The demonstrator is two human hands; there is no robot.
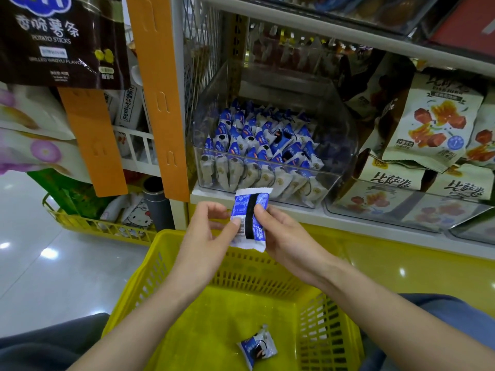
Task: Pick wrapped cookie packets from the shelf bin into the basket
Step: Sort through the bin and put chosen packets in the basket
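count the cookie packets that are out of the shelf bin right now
2. The held packet is pinched by the left hand and right hand above the basket; the second packet lies on the basket's floor. The arms may hide others.

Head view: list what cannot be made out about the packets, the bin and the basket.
- Held packet: head view, print too small and blurred; fingers of left hand and right hand cover its side edges.
- Shelf bin: head view, packet count unclear; packets overlap, rear rows dim.
- Basket: head view, near end cut off by bottom edge; forearms hide part of its floor; one loose packet shows.
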